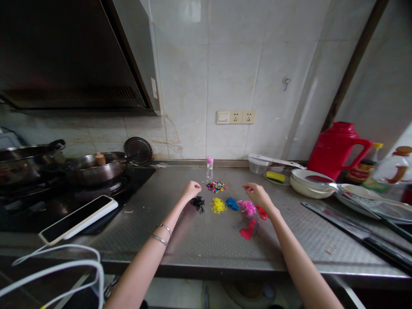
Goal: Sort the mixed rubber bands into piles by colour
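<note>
- The dark bottle with a yellow cap (358, 170) bears a label too blurred to read.
- The left hand (192, 189) has its fingertips drawn together near the pile of thin black pieces (197, 204); the right hand (258, 195) bends its fingers near the pink pile (247, 207). Whether the hands grip anything, I cannot tell.
- On the grey metal surface (199, 240) lie a yellow pile (218, 205), blue pile (232, 204), red pile (262, 213) and multicoloured pile (216, 186).
- A small clear pink-capped bottle (210, 169) stands upright behind the multicoloured pile.
- The yellow sponge (275, 177) lies in a shallow dish (285, 183).
</note>
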`<state>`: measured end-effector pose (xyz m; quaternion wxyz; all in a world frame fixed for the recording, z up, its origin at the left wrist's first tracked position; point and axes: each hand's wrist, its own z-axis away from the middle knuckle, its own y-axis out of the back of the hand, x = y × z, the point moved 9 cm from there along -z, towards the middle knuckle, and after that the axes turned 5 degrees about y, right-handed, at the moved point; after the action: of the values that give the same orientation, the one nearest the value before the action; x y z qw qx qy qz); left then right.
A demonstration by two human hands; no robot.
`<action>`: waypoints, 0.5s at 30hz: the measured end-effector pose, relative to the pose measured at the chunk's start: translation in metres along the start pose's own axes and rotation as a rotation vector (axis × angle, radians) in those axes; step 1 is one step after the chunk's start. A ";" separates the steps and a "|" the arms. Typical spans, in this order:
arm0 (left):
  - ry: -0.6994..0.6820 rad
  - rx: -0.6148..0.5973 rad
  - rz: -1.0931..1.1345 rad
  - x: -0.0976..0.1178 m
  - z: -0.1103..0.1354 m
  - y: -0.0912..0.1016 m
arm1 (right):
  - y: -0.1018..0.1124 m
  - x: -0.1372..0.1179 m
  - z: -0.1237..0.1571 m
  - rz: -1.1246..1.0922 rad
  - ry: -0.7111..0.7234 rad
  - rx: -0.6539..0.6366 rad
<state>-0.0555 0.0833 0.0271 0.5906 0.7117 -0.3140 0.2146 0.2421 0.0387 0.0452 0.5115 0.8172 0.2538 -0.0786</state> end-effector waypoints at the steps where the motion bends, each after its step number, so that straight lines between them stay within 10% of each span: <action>1: -0.004 -0.017 -0.026 0.001 -0.003 -0.006 | 0.001 -0.002 0.001 0.009 0.002 0.008; 15: -0.151 -0.063 -0.286 0.022 -0.031 -0.051 | 0.005 -0.013 0.010 0.046 -0.008 0.012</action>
<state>-0.0019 0.1148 0.0123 0.6119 0.7443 -0.2596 0.0645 0.2348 0.0238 0.0491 0.5092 0.8256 0.2324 -0.0715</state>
